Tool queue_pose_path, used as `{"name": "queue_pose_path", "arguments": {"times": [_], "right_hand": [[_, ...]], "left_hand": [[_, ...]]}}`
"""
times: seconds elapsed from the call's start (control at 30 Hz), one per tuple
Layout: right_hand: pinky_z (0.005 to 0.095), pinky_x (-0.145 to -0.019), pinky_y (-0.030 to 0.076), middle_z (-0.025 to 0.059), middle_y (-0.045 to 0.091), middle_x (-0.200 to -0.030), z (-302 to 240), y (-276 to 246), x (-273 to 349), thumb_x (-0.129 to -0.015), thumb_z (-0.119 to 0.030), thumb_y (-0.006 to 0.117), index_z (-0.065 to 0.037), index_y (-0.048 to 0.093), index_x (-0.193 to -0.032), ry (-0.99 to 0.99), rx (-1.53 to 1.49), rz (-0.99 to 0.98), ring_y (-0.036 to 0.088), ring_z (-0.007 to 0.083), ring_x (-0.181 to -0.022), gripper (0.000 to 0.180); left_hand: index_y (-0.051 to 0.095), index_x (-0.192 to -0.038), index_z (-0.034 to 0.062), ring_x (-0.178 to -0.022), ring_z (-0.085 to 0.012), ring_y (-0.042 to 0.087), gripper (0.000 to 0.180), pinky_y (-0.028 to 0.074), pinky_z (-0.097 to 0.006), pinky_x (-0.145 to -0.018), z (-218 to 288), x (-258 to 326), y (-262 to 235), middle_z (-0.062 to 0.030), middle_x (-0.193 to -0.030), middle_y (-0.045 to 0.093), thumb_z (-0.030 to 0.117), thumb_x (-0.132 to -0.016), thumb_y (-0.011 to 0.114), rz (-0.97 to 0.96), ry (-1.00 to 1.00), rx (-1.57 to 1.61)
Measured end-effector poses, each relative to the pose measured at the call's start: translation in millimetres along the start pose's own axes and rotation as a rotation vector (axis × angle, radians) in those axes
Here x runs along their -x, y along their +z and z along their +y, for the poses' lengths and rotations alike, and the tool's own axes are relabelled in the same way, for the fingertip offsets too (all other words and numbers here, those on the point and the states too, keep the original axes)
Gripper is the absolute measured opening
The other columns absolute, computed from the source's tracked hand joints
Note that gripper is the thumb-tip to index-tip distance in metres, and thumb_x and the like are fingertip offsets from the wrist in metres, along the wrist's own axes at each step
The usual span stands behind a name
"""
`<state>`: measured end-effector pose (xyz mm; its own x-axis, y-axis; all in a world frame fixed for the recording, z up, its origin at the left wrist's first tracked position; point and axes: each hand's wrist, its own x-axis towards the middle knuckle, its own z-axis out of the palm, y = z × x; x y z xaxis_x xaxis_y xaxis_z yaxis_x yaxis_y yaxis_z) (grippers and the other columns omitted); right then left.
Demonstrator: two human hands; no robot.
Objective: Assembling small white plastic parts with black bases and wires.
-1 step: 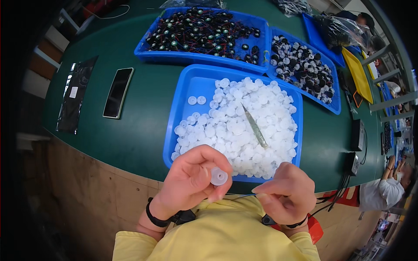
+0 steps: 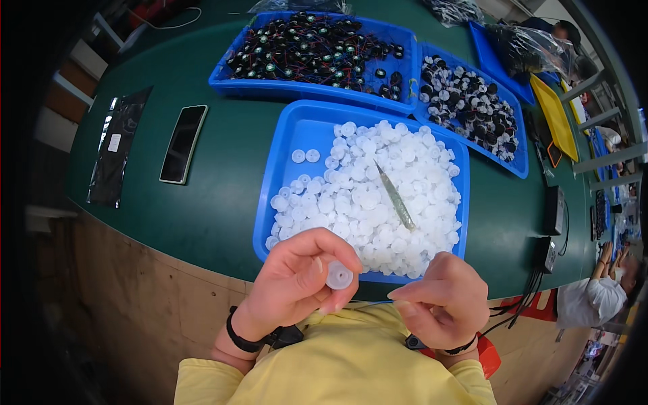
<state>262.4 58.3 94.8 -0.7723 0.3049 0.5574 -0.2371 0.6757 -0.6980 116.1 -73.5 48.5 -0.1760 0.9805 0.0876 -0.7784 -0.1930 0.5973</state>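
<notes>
My left hand (image 2: 297, 273) is closed around a translucent white plastic disc (image 2: 339, 275) with a small centre hole, held between thumb and curled fingers. Thumb and forefinger of my right hand (image 2: 442, 297) pinch together beside it, and a thin blue wire (image 2: 381, 302) runs leftward from their tips. Whether the wire reaches the disc is not visible. Just beyond both hands is a blue tray (image 2: 270, 169) heaped with similar white discs (image 2: 378, 162). A slim pointed tool (image 2: 396, 197), perhaps tweezers, lies on the heap.
Behind stand a blue tray (image 2: 223, 82) of black round parts with wires and another (image 2: 520, 162) of mixed black and white parts. A phone (image 2: 183, 145) and a black plastic bag (image 2: 116, 152) lie left. Right are a yellow tray (image 2: 557, 118), black boxes (image 2: 555, 210) and another person (image 2: 594, 297).
My right fingertips have shifted very slightly left, and less of the wire shows. My left hand and the disc have barely turned.
</notes>
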Motion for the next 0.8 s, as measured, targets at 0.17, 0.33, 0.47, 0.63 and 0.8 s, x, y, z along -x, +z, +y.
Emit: {"name": "queue_pose_path", "arguments": {"times": [0.17, 0.33, 0.47, 0.63, 0.8], "right_hand": [[0.0228, -0.038, 0.028, -0.0024, 0.043, -0.057, -4.8, 0.2, -1.3, -0.057, -0.002, 0.068, -0.003, 0.066, -0.081, -0.191, 0.355, 0.002, 0.04, 0.0091, -0.045, 0.025], [0.022, -0.042, 0.018, -0.0056, 0.034, -0.056, -10.2, 0.5, -1.8, -0.048, -0.009, 0.061, -0.003, 0.067, -0.081, -0.393, 0.567, -0.007, 0.031, 0.0061, -0.044, 0.034], [0.0225, -0.045, 0.017, -0.0052, 0.032, -0.057, -13.0, 0.8, -2.9, -0.041, -0.017, 0.052, -0.003, 0.067, -0.078, -0.467, 0.625, -0.022, 0.029, 0.0064, -0.046, 0.042], [0.0241, -0.044, 0.016, -0.0058, 0.03, -0.055, -15.9, 5.9, -1.7, -0.045, -0.002, 0.067, -0.009, 0.069, -0.076, -0.46, 0.636, -0.014, 0.024, 0.0082, -0.046, 0.032], [0.0245, -0.044, 0.015, -0.0061, 0.029, -0.054, -14.9, 7.6, -3.6, -0.045, -0.001, 0.065, -0.009, 0.069, -0.075, -0.464, 0.617, -0.015, 0.024, 0.0078, -0.046, 0.031]], "left_hand": [[0.052, -0.098, -0.0068, -0.056, -0.0107, 0.045, 0.043, 0.035, -0.021, -0.051, 8.8, 2.4, 6.0, -0.0074, -0.069, 0.052, 0.034, -0.096, 0.037, 0.021, -0.166, -0.129], [0.053, -0.098, -0.0073, -0.056, -0.0105, 0.046, 0.044, 0.037, -0.023, -0.052, 6.8, 2.3, 14.2, -0.0074, -0.066, 0.052, 0.032, -0.097, 0.034, 0.027, -0.106, -0.163], [0.054, -0.098, -0.0077, -0.055, -0.0102, 0.046, 0.045, 0.037, -0.023, -0.052, 8.2, 3.1, 16.8, -0.0074, -0.067, 0.053, 0.032, -0.097, 0.034, 0.034, -0.104, -0.223], [0.05, -0.101, -0.0061, -0.055, -0.0086, 0.045, 0.041, 0.035, -0.022, -0.05, 9.5, 1.7, 19.2, -0.0061, -0.067, 0.052, 0.033, -0.096, 0.037, 0.077, -0.112, -0.2], [0.048, -0.097, -0.0031, -0.052, -0.0073, 0.043, 0.038, 0.032, -0.021, -0.046, 7.6, 1.2, 13.1, -0.0045, -0.066, 0.049, 0.033, -0.095, 0.038, 0.056, -0.106, -0.206]]}}
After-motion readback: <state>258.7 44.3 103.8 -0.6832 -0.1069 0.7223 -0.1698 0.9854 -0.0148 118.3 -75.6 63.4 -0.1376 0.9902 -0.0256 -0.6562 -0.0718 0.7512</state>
